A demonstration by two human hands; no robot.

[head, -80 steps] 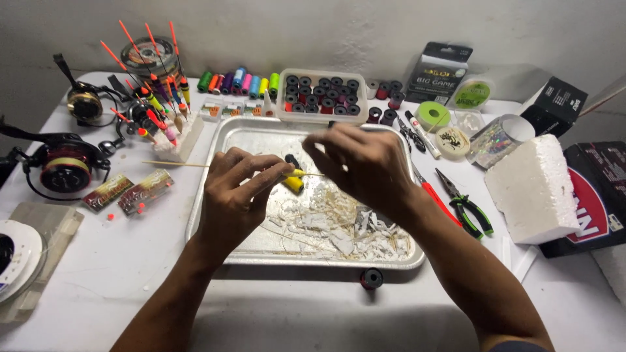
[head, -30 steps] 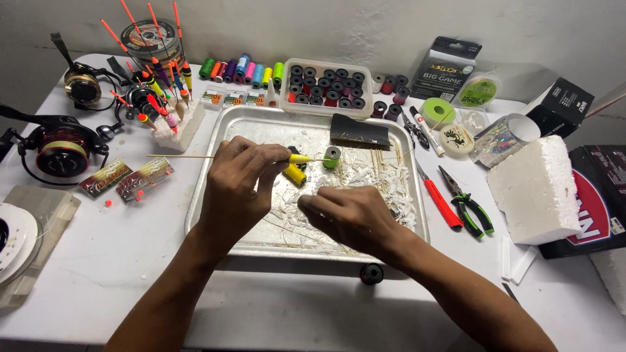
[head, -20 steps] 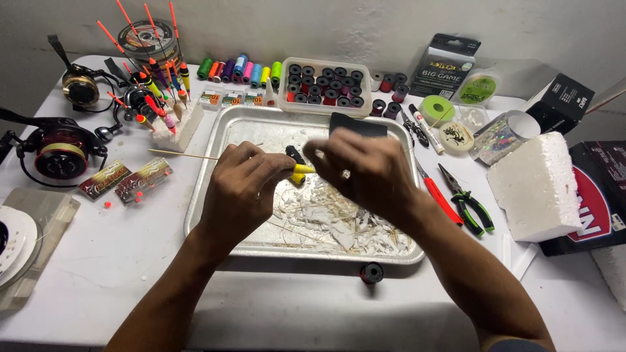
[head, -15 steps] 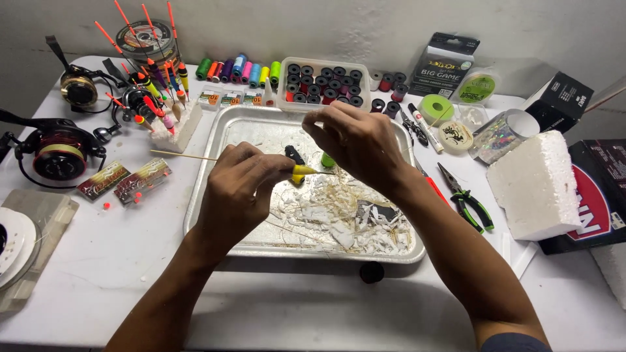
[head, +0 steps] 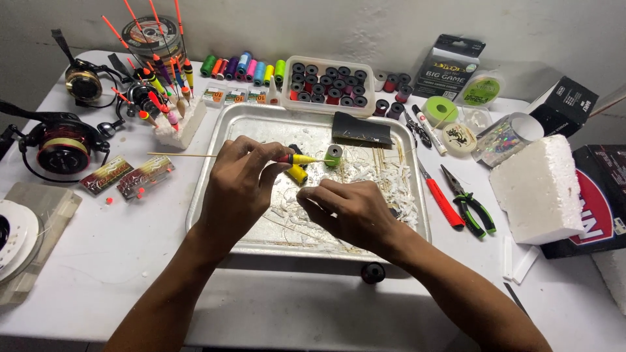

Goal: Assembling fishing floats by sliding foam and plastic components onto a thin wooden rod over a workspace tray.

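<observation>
My left hand (head: 238, 186) grips a thin wooden stick (head: 182, 155) that carries a yellow, red and black fishing float (head: 297, 158), held level over a metal tray (head: 225, 140). My right hand (head: 345, 212) hovers low over the tray's near half with fingertips pinched together; whether a thread is between them I cannot tell. A small green thread spool (head: 334, 154) stands just past the float's tip. A second yellow float body (head: 298, 174) lies under the held one. White foam shavings (head: 385, 176) and thin sticks litter the tray.
Behind the tray stand a box of black and red bobbins (head: 329, 81), coloured thread spools (head: 244, 65) and floats stuck in a foam block (head: 179, 124). Fishing reels (head: 59, 143) lie left. A red knife (head: 441, 199), green pliers (head: 469, 205) and a white foam block (head: 538, 189) lie right.
My right hand has dropped from above the float's tip back toward the near half of the tray. The left hand keeps the stick and float almost still.
</observation>
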